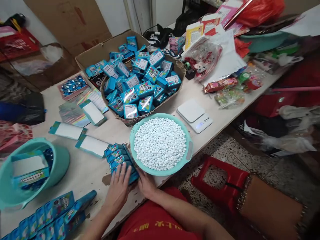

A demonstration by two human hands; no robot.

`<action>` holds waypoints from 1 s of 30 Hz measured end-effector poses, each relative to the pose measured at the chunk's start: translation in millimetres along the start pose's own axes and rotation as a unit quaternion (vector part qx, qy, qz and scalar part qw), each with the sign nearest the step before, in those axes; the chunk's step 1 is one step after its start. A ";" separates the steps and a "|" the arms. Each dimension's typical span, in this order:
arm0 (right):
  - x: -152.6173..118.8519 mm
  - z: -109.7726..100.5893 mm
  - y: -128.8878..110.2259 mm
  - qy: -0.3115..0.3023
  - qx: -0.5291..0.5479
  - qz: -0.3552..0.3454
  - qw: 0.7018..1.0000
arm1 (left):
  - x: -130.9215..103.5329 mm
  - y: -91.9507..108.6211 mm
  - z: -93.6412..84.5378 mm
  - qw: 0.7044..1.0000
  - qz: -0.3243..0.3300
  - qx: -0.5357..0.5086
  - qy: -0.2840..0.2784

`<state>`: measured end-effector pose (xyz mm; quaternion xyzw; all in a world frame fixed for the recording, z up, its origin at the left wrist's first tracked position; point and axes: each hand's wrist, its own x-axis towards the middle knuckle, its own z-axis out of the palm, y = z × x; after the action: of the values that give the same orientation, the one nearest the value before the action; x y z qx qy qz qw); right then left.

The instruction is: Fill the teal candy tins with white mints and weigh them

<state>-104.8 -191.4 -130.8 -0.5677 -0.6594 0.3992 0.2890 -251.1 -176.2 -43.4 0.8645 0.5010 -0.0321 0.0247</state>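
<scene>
Blue packs: the small row (pixel 117 156) lies on the table (pixel 90 175) near its front edge, just left of the green bowl.
Left hand: the left hand (pixel 120 181) lies palm down on the packs, fingers extended, not closed around them.
Right hand: the right hand (pixel 147 185) is at the near end of the row; its fingertips are partly hidden, so I cannot tell its grip.
Green bowl: the green bowl (pixel 190 151) holds many small white pieces (pixel 160 143).
Scale: the white scale (pixel 192 111) lies beyond the bowl, to the right.
Cardboard box: the cardboard box (pixel 85 56) behind holds many blue packets (pixel 145 88).
</scene>
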 end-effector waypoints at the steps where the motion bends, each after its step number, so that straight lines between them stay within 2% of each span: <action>1: 0.6 -1.5 -1.0 -0.001 0.001 0.000 1.000 | -2.3 6.1 0.3 1.000 0.000 0.013 -0.008; 4: -0.5 -5.7 -2.3 -0.005 0.018 -0.007 1.000 | -3.4 23.0 -8.8 0.998 0.002 0.044 -0.053; 8: -8.4 -5.4 1.3 0.009 0.024 -0.001 1.000 | 10.5 32.6 -27.2 0.989 0.038 0.050 -0.137; 11: -14.0 -1.2 3.8 0.009 0.029 -0.016 0.999 | 22.6 36.3 -26.7 0.982 0.082 0.033 -0.169; 13: -16.5 0.3 3.6 -0.001 0.028 -0.019 0.999 | 22.9 38.1 -19.7 0.981 0.091 0.028 -0.169; 15: -18.3 -0.8 2.6 -0.009 0.025 -0.014 1.000 | 13.5 34.9 -11.6 0.984 0.085 0.018 -0.153; 18: -19.9 -7.0 0.4 -0.002 0.035 0.002 0.999 | -10.5 13.5 -4.0 0.992 0.090 -0.039 -0.080; 19: -19.5 -9.0 -0.8 0.005 0.043 0.013 0.999 | -17.0 3.0 -2.8 0.995 0.062 -0.066 -0.042; 21: -15.5 -10.1 -4.8 0.018 0.066 0.035 0.997 | -21.6 -17.4 0.7 0.988 -0.078 -0.132 0.035; 23: -6.1 -5.7 -11.0 0.015 0.090 0.046 0.995 | -13.9 -31.4 9.1 0.940 -0.253 -0.216 0.079; 24: 0.0 -1.9 -14.6 0.010 0.097 0.049 0.994 | -6.8 -35.0 15.3 0.908 -0.316 -0.262 0.085; 25: 6.2 2.3 -18.1 0.003 0.097 0.050 0.994 | 1.1 -36.5 22.0 0.881 -0.352 -0.307 0.082; 27: 15.3 7.9 -23.5 -0.017 0.084 0.047 0.995 | 14.8 -34.9 32.3 0.843 -0.377 -0.376 0.072; 30: 9.4 0.2 -24.2 -0.036 0.063 0.037 0.997 | 24.5 -28.0 27.9 0.822 -0.378 -0.421 0.065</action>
<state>-119.2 -183.1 -110.9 -0.5580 -0.6212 0.4705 0.2853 -264.1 -143.2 -73.4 0.5128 0.7536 0.2315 0.3397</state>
